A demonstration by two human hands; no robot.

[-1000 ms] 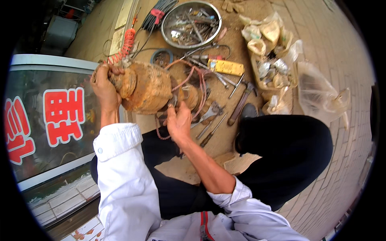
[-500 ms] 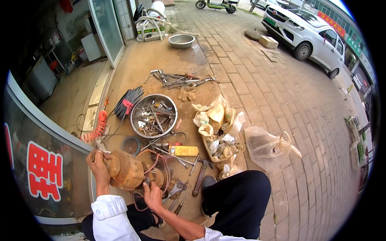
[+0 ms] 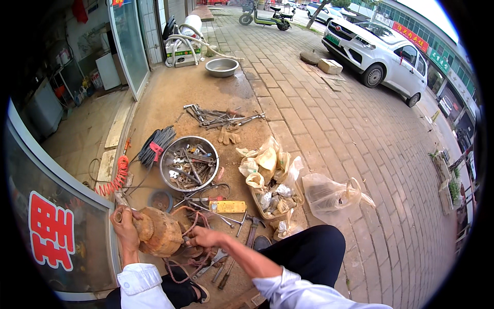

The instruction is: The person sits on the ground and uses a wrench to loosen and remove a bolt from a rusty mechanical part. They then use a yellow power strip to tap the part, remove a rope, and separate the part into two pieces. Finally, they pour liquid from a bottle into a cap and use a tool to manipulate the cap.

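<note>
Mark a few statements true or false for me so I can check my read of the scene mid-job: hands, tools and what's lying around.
1. The left hand grips one end of the rusty metal part. True.
2. The hammer is in the right hand. False: it lies on the ground, by the shoe.
3. In the picture, the yellow box lies to the right of the rusty metal part. True.
4. The metal bowl nearer the hands is empty. False: it holds a jumble of tools and metal pieces.
5. The clear plastic bag lies to the right of the hammer. True.
</note>
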